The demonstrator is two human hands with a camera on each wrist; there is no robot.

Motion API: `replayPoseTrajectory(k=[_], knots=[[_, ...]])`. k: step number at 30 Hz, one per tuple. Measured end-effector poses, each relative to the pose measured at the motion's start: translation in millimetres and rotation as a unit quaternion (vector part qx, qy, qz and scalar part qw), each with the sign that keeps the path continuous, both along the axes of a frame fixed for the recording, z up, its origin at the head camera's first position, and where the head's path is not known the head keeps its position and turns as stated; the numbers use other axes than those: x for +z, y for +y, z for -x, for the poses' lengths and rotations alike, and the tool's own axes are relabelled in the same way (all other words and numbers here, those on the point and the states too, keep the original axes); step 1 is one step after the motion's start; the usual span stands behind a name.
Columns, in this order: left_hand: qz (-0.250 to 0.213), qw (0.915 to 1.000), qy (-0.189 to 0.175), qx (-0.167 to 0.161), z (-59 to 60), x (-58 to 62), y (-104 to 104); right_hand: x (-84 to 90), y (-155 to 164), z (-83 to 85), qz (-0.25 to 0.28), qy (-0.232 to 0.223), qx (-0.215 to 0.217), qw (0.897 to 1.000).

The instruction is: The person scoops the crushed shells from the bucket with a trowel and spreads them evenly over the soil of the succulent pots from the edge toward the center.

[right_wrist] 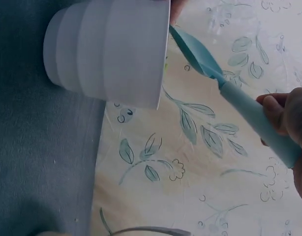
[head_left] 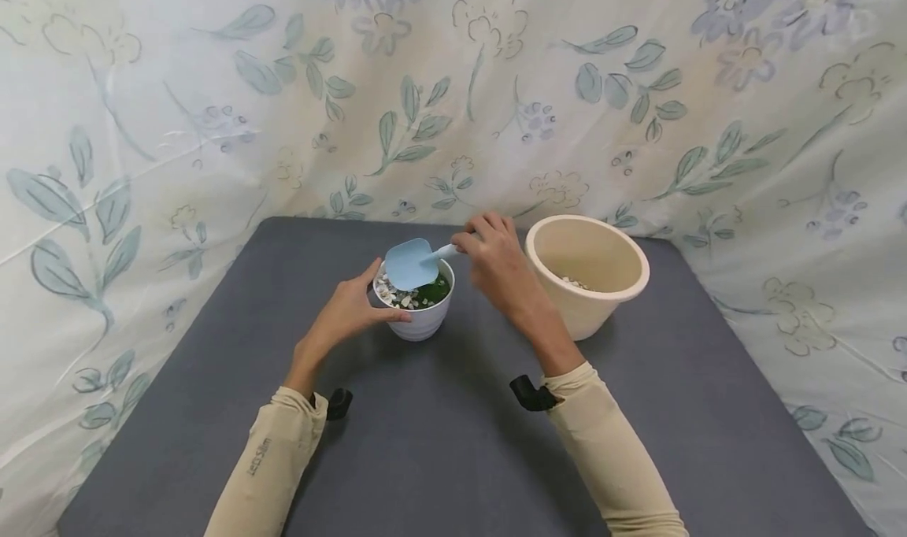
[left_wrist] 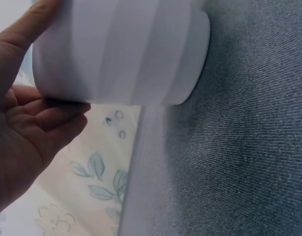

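A small white ribbed flowerpot [head_left: 420,326] stands on the table with white stones [head_left: 391,291] and something dark green [head_left: 435,289] inside. My left hand [head_left: 346,310] grips it from the left, thumb across the near side and fingers round the far side; in the left wrist view its wall [left_wrist: 131,49] lies between thumb and fingers. A light blue hand trowel [head_left: 409,266] is held by its handle in my right hand [head_left: 500,268]. Its blade slants over the pot's opening. The right wrist view has the trowel's tip right at the pot's rim [right_wrist: 163,73].
To the right stands a larger cream planter [head_left: 575,310], close by my right wrist, with some pale stones [head_left: 572,282] at its bottom. Dark grey cloth covers the table [head_left: 439,458]. A floral curtain [head_left: 425,127] hangs behind and along both sides.
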State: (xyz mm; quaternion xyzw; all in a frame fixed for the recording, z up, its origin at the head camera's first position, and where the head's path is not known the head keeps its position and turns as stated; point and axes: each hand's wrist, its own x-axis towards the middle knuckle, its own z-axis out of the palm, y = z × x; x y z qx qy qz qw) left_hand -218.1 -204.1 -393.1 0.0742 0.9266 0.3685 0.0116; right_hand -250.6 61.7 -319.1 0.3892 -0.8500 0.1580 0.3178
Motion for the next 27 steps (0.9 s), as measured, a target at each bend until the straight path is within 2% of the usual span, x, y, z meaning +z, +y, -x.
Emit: replayPoseTrajectory(k=[4, 9, 15, 18, 20, 22, 24, 27], knots=[[0.024, 0.9995, -0.001, -0.022, 7.4, 3.3, -4.4, 4.3, 9.6, -0.4, 0.013, 0.040, 0.002, 0.999], [0.058, 0.9949, -0.006, -0.083, 23.4, 8.9, -17.1, 14.8, 40.8, -7.1, 0.058, 0.046, -0.034, 0.997], [0.059, 0.9854, -0.014, -0.159, 30.4, 14.9, -33.7, 32.4, 103.2, -8.7, 0.093, 0.061, -0.102, 0.989], [0.031, 0.9842, -0.012, -0.174, 29.3, 20.1, -30.7, 37.8, 139.1, -5.6, 0.083, 0.051, -0.147, 0.984], [0.011, 0.9865, 0.008, -0.163, 27.7, 26.4, -17.7, 39.1, 160.1, -2.8, 0.064, 0.036, -0.177, 0.981], [-0.007, 0.9885, 0.044, -0.144, 26.3, 33.6, 5.0, 38.2, 176.6, 0.0, 0.035, 0.011, -0.204, 0.978], [-0.012, 0.9867, 0.090, -0.134, 26.3, 41.8, 35.6, 35.7, 187.5, 3.3, -0.004, -0.023, -0.230, 0.973], [-0.010, 0.9795, 0.138, -0.146, 29.9, 49.8, 86.1, 28.8, 193.6, 9.0, -0.075, -0.086, -0.254, 0.960]])
